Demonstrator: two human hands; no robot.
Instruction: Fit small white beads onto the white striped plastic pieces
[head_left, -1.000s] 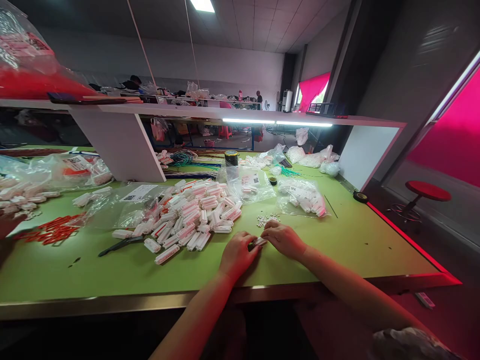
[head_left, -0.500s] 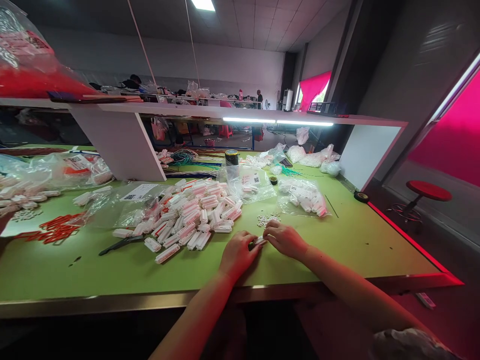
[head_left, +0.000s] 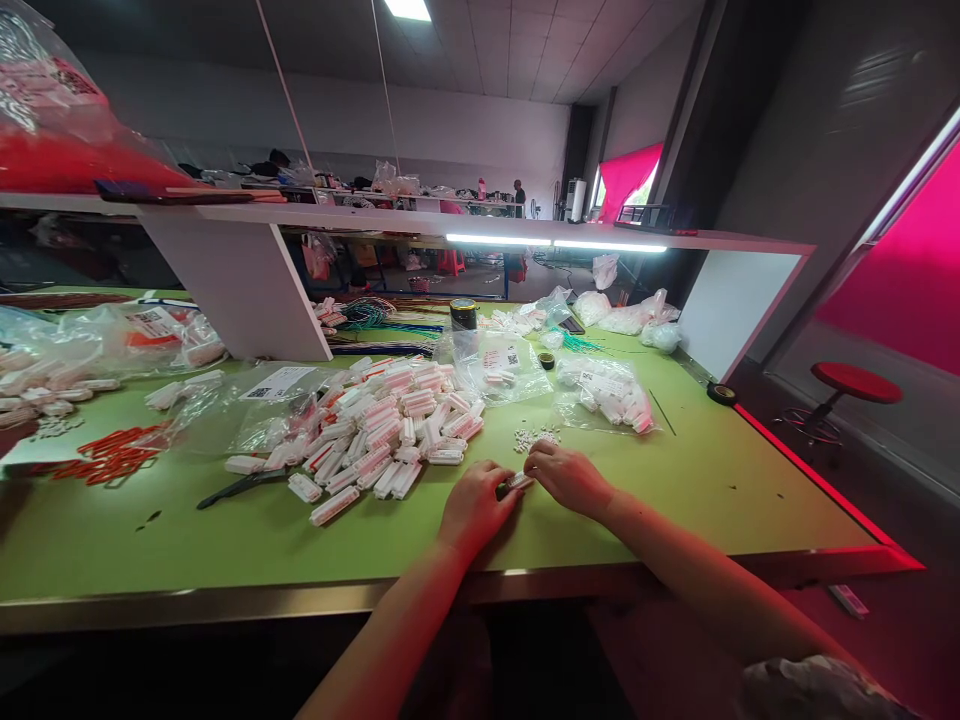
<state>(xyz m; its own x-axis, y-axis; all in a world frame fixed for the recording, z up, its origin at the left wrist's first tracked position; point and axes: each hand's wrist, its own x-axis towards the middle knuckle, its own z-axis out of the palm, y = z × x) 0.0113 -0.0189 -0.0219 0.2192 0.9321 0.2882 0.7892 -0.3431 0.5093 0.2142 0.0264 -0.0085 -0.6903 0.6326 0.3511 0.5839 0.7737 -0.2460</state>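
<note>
My left hand is closed around a small white plastic connector housing just above the green table. My right hand meets it from the right, its fingers pinched at the housing's far end. Whatever those fingertips hold is too small and hidden to make out. Just beyond both hands lies a scatter of tiny white pieces. To the left is a large heap of white plastic housings, some with red parts showing.
Black scissors and orange-red plastic strips lie on the left. Behind the hands are a clear bag of white parts, a black tape roll and bundled wires. A white shelf spans the back; a red stool stands right.
My right hand has shifted very slightly left at the housing's end. My left hand keeps its hold in the same place.
</note>
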